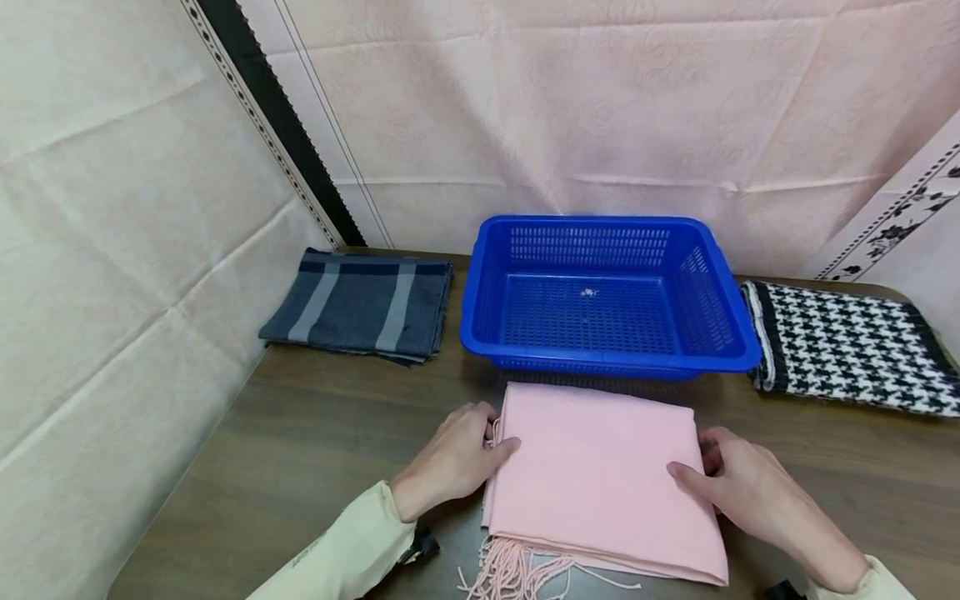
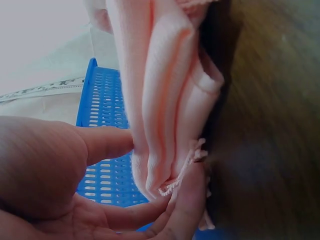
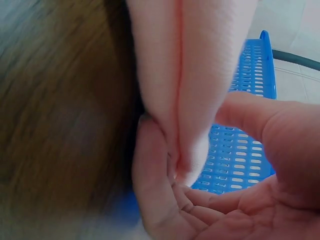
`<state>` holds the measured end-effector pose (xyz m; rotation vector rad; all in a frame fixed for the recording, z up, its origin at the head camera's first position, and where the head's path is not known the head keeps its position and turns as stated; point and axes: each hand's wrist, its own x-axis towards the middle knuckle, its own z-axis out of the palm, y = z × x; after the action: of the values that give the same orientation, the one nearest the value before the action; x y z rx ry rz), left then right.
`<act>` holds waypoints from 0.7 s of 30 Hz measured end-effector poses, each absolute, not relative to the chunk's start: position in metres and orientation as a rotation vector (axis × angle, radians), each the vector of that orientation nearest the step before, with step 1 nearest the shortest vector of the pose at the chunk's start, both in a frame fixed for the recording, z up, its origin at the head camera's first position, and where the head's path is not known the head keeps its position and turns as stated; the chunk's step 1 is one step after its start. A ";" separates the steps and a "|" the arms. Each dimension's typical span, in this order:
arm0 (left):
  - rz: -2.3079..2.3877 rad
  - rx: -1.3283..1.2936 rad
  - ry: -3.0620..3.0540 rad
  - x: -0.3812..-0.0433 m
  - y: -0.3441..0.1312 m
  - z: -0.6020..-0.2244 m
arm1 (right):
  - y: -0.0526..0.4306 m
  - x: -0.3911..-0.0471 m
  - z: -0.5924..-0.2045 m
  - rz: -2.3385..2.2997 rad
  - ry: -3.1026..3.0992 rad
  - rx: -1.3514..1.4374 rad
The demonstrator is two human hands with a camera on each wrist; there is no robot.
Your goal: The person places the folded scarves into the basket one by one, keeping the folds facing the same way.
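Note:
A folded pink scarf (image 1: 600, 475) with a fringe at its near left corner lies in front of the basket. My left hand (image 1: 457, 454) grips its left edge, thumb on top and fingers at the side and underneath. On the opposite edge, my right hand (image 1: 742, 483) holds the scarf the same way, thumb over the top. The left wrist view shows several stacked layers of the scarf (image 2: 160, 100) between thumb and fingers. In the right wrist view the fingers reach under the thick fold of the scarf (image 3: 185, 90).
Just beyond the scarf stands a blue plastic basket (image 1: 607, 360). A folded dark grey-blue striped scarf (image 1: 352, 304) lies at the left, and a folded black-and-white houndstooth scarf (image 1: 855, 346) at the right. Pale cloth (image 1: 615, 108) hangs behind the wooden table (image 1: 337, 417).

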<state>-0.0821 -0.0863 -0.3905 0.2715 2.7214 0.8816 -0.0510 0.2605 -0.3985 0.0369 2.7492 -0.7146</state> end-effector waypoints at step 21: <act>0.946 0.227 2.656 -0.083 -0.081 -0.391 | 0.264 -0.053 -0.397 -0.778 2.700 0.002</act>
<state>-0.0830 -0.0806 -0.3908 0.2272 2.6555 0.9459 -0.0527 0.2644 -0.3966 0.0017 2.7003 -0.7778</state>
